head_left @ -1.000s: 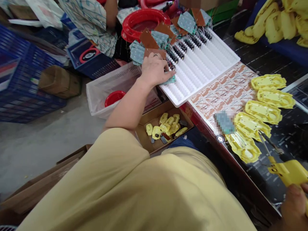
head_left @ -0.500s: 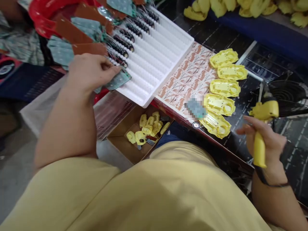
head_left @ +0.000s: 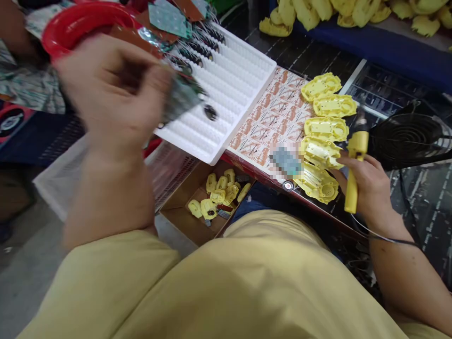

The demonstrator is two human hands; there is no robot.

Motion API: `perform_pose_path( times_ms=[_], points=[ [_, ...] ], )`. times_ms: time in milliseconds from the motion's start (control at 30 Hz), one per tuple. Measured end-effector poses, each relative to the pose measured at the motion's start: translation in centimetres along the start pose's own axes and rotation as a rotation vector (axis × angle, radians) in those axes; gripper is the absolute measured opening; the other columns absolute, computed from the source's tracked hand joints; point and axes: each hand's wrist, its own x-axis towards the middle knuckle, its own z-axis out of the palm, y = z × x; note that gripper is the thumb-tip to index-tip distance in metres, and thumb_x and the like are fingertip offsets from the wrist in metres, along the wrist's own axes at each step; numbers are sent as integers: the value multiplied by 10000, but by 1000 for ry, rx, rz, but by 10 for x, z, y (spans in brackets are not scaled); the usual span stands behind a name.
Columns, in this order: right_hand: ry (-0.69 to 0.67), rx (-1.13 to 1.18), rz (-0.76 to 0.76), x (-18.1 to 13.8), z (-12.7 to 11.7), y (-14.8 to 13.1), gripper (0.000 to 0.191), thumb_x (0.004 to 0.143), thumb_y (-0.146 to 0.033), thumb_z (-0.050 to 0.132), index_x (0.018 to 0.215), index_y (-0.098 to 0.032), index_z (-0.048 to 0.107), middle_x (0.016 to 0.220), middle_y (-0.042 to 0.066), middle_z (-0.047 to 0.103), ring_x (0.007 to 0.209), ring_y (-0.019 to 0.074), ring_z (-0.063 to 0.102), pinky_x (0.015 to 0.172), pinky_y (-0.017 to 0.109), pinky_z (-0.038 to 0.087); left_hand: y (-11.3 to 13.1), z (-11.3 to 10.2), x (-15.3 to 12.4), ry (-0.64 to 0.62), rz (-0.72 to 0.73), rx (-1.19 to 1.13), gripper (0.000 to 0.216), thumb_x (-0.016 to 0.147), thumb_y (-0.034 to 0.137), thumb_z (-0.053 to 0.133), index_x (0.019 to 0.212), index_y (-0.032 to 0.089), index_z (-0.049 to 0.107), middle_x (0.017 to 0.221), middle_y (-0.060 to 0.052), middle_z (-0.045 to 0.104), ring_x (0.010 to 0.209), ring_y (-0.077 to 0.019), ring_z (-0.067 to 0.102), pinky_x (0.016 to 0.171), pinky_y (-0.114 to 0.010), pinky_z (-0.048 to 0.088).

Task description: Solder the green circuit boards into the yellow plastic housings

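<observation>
My left hand [head_left: 113, 94], blurred by motion, is raised above the near corner of the white slotted tray [head_left: 233, 89]. Its fingers are pinched on a green circuit board [head_left: 181, 96] with wires and a small dark part dangling from it. My right hand [head_left: 365, 183] grips the yellow handle of a soldering iron [head_left: 354, 165], tip pointing up and away. It hovers beside a column of yellow plastic shells [head_left: 326, 129] lying on the dark tabletop.
More circuit boards [head_left: 169, 19] fill the tray's far rows beside a red bowl [head_left: 77, 23]. A cardboard box of small yellow parts [head_left: 219, 193] sits below the table edge. A black fan [head_left: 409, 139] stands right. Yellow shells [head_left: 353, 12] are heaped at the back.
My left hand has lifted the circuit board off the tray and toward me. My right hand with the soldering iron has moved left, closer to the yellow shells.
</observation>
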Motion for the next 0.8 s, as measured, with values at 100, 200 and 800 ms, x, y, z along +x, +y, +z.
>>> perform_pose_path(
  times_ms=[100,200,800],
  points=[
    [150,106,57,1,-7,-30,331,1068,-572,720,1223,-290,644,1186,73,846,1026,261,833,915,413,681,18,76,-18,-260,15,-175,509,972,798,766,907,294,776,827,16,775,687,-132,656,609,-308,563],
    [207,249,65,5,-4,-60,494,1005,-689,769,1253,-316,561,1268,95,825,1129,303,828,959,450,683,48,145,-47,-386,-164,-388,709,939,946,656,924,240,725,850,-22,768,726,-154,720,639,-304,577],
    [446,28,74,0,3,-83,185,1074,-443,745,1092,-306,623,798,-42,720,598,170,684,585,279,525,95,201,-63,-782,-177,-594,499,1082,647,681,1147,195,884,1272,-102,867,1278,-269,806,1180,-402,624]
  ],
)
